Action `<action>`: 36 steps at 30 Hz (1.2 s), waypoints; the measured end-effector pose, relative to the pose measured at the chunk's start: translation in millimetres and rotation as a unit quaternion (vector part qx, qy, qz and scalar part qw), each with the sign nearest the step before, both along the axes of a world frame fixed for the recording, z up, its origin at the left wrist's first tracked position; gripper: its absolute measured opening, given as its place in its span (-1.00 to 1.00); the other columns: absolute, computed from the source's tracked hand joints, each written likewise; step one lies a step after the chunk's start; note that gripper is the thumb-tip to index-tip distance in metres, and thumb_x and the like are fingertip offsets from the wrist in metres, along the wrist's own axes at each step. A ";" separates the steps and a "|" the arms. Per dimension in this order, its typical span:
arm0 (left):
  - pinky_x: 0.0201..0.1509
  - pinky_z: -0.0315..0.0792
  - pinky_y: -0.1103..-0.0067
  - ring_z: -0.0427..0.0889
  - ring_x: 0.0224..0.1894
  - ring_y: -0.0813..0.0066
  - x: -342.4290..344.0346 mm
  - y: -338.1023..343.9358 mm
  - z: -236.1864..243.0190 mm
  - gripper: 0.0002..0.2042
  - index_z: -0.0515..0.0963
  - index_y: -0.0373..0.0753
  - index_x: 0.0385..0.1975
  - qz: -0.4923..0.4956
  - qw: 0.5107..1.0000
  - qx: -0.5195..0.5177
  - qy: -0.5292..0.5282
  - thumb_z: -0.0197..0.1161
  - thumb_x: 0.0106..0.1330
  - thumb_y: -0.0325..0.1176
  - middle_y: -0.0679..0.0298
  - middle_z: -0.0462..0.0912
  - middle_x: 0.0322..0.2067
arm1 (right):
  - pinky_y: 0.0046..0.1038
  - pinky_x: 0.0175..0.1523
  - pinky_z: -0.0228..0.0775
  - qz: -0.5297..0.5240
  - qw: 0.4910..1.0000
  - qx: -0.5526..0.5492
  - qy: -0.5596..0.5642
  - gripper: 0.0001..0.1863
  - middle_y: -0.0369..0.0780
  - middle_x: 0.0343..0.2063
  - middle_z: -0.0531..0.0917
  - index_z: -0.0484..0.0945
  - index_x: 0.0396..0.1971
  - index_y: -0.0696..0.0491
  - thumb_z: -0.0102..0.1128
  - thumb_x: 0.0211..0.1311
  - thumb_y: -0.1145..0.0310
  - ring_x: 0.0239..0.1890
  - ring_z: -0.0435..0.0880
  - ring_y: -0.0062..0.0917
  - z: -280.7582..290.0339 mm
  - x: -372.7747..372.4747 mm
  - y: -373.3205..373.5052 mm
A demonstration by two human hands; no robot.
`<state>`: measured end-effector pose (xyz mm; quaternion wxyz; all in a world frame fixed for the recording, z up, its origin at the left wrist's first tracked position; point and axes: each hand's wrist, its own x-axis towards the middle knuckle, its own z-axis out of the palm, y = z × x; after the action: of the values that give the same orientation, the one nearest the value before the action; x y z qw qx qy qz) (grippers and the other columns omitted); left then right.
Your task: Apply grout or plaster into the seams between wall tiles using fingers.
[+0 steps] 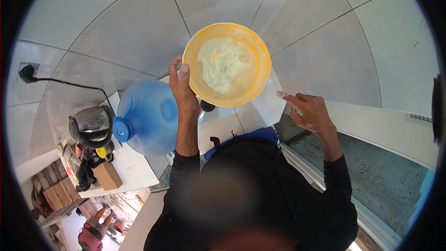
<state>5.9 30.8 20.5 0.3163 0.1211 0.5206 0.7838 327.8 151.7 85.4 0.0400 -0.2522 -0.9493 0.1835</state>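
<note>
bowl (265, 67) of pale paste (222, 67) looks part-blended, lumps remaining, left hand (184, 89) gripping its rim at nine o'clock, right hand (310, 113) empty, half-curled at four o'clock.

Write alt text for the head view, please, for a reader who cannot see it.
A person's left hand holds a yellow bowl of pale, lumpy mixture, while the right hand, one extended finger smeared whitish, is apart from it. To the left are a large blue jug and a clear, black-trimmed pot.
</note>
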 end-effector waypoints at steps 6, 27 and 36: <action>0.05 0.55 0.45 0.69 -0.07 0.34 3.3 -18.4 40.3 -0.19 0.32 -0.28 0.32 -0.014 0.973 -0.103 0.206 0.39 0.24 0.19 0.05 0.68 -0.08 | -0.55 -0.48 0.37 -0.089 0.967 -0.183 0.155 -0.56 -0.29 -0.55 0.63 0.63 0.08 0.15 0.34 0.14 0.58 -0.64 0.50 -0.63 -0.1 0.0 -14.4; -0.26 0.60 0.50 0.75 -0.33 0.39 5.9 19.3 55.0 -0.22 0.23 -0.41 0.32 -0.116 0.961 -0.176 0.181 0.47 0.30 -0.04 -0.01 0.75 -0.34 | -0.65 -0.45 0.22 -0.033 0.749 -0.648 0.138 -0.30 -0.36 -0.57 0.49 0.34 0.43 0.09 0.18 0.23 0.51 -0.51 0.45 -0.72 4.8 -29.2 -0.1; 0.03 0.55 0.41 0.62 -0.03 0.38 18.2 -11.6 -19.1 -0.31 0.33 -0.31 0.31 -0.105 0.969 -0.186 0.122 0.47 0.33 -0.07 -0.01 0.58 0.07 | -0.54 -0.46 0.32 -0.140 0.827 -0.395 0.374 -0.05 -0.24 -0.56 0.57 -0.09 0.58 0.07 0.19 0.24 0.58 -0.51 0.57 -0.51 85.2 -87.6 34.0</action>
<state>24.2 19.2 1.4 0.3476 0.2091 0.6763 0.6149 240.2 185.7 170.6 0.3141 -0.2891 -0.6625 0.6155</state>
